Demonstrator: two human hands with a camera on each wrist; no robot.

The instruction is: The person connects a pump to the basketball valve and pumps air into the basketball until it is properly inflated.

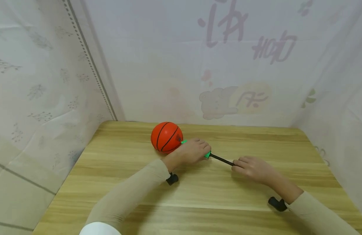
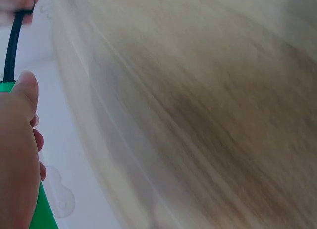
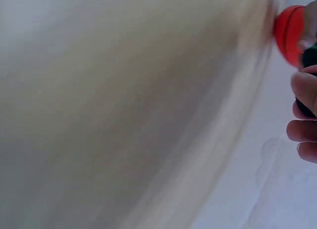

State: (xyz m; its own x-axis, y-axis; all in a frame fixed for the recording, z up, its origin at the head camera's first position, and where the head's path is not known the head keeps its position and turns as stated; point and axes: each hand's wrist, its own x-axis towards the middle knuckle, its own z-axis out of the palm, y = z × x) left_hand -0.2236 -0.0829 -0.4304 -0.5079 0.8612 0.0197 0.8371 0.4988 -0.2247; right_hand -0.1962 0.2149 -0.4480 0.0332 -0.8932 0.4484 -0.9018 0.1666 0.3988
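Observation:
An orange basketball (image 1: 164, 137) with black lines lies toward the back of the table, left of centre. Beside it, my left hand (image 1: 193, 150) grips the green barrel of a hand pump (image 1: 208, 155), whose green tip end meets the ball's right side in the head view. From the barrel's other end a thin black rod (image 1: 222, 159) runs to my right hand (image 1: 252, 168), which holds its black end with curled fingers. In the left wrist view the thumb lies along the green barrel (image 2: 44, 214). My right fingers (image 3: 303, 131) curl round the black end in the right wrist view.
Both hands work over a wood-grain table (image 1: 198, 209). A printed pale cloth (image 1: 157, 71) hangs behind it, with more cloth on the left and right sides. Black wrist devices (image 1: 172, 179) sit under each forearm.

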